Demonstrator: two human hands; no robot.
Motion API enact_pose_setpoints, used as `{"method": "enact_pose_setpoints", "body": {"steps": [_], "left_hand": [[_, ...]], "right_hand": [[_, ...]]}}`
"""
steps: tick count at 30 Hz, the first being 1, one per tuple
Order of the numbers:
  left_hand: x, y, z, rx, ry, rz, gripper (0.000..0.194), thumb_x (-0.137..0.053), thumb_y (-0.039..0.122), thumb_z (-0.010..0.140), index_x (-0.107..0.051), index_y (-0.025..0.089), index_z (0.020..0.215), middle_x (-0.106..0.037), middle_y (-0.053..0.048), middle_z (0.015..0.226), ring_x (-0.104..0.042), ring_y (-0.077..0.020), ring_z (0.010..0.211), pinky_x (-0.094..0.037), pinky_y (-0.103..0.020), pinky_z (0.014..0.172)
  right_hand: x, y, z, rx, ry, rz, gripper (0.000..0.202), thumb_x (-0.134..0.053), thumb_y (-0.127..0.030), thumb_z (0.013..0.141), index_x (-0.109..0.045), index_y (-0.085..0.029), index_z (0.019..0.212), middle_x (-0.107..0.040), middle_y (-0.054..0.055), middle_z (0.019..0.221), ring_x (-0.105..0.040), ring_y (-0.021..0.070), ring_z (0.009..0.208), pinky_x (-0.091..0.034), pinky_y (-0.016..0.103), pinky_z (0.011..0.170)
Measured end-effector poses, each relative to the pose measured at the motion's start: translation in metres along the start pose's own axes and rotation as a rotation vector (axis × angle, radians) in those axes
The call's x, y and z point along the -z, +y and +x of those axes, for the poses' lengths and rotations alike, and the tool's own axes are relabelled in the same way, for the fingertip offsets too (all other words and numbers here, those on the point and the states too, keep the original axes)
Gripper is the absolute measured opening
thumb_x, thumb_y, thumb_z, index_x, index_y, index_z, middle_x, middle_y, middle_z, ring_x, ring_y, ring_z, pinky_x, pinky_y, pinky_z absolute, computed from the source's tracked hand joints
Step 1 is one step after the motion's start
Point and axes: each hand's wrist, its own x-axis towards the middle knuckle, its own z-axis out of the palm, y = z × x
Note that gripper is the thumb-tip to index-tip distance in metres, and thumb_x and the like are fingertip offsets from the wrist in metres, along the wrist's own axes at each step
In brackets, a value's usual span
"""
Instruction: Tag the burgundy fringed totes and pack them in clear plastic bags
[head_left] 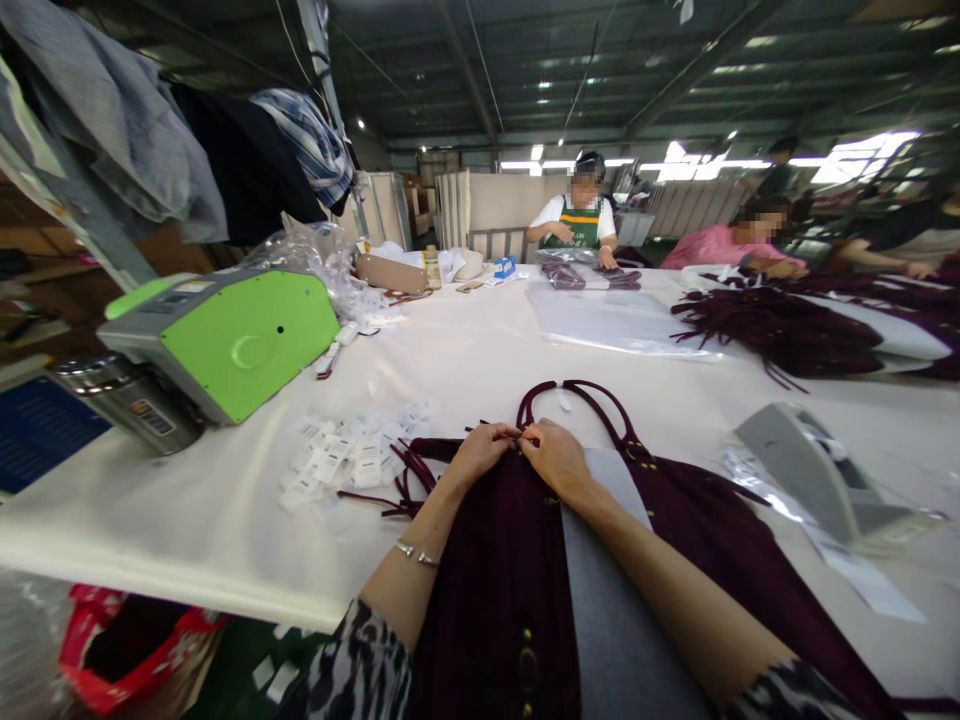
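A dark maroon fabric bag with brass-coloured fittings lies in front of me, reaching to the bottom of the view. At its far edge my left hand and my right hand meet with fingertips pinched together. Both grip the bag there; any small part between the fingertips is too hidden to make out. Thin maroon tassel strips stick out to the left of it. Along its right side shows a grey sheet, partly under my right forearm. Another maroon bag with looped handles lies beyond that sheet.
Many white tags are scattered on the white table at left. Behind them stand a green-and-grey machine and a steel flask. A grey dispenser is at right. Co-workers sit across, by maroon goods and clear plastic bags.
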Motion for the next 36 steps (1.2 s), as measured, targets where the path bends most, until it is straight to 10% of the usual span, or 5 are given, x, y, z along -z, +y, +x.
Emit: {"method": "enact_pose_setpoints", "body": {"steps": [8,16,25,29,36], "left_hand": [[-0.006,0.007,-0.007,-0.014,0.202,0.194,0.010,-0.058,0.020,0.082,-0.068,0.019,0.081,-0.062,-0.005,0.093,-0.059,-0.0202,0.088,-0.046,-0.033,0.086],[-0.002,0.011,-0.019,-0.185,0.344,-0.068,0.007,-0.056,0.019,0.080,-0.056,0.018,0.073,-0.067,-0.004,0.105,-0.059,-0.0117,0.075,-0.048,-0.027,0.077],[-0.001,0.020,-0.023,-0.067,0.196,-0.445,0.018,-0.066,0.033,0.077,-0.056,0.018,0.076,-0.067,0.002,0.062,-0.061,-0.0115,0.055,-0.048,-0.022,0.056],[-0.002,0.014,-0.018,-0.027,0.209,-0.591,0.025,-0.071,0.036,0.071,-0.056,0.017,0.076,-0.065,0.002,0.061,-0.060,-0.0118,0.051,-0.047,-0.023,0.052],[0.003,0.011,-0.020,-0.026,0.213,-0.569,0.023,-0.069,0.036,0.073,-0.063,0.015,0.079,-0.065,0.001,0.063,-0.059,-0.0115,0.056,-0.048,-0.024,0.060]], "right_hand": [[0.003,0.001,-0.006,0.019,-0.014,-0.054,0.020,-0.055,-0.026,0.095,-0.074,-0.022,0.092,-0.071,0.006,0.096,-0.063,0.0189,0.089,-0.039,0.028,0.074],[0.062,-0.009,-0.013,0.217,-0.072,-0.312,0.018,-0.059,-0.017,0.086,-0.076,-0.018,0.079,-0.073,0.015,0.077,-0.062,0.0276,0.088,-0.035,0.042,0.087],[0.072,0.014,-0.001,0.043,-0.592,0.744,0.029,-0.070,-0.039,0.072,-0.075,-0.018,0.091,-0.071,0.001,0.081,-0.061,0.0159,0.073,-0.044,0.026,0.067],[0.048,0.021,-0.004,-0.072,-0.469,0.887,0.040,-0.070,-0.032,0.068,-0.070,-0.014,0.103,-0.069,0.001,0.078,-0.059,0.0139,0.067,-0.044,0.025,0.064],[0.012,0.018,-0.004,0.024,-0.127,0.479,0.017,-0.058,-0.030,0.079,-0.070,-0.018,0.082,-0.067,0.001,0.075,-0.059,0.0157,0.071,-0.043,0.026,0.067]]}}
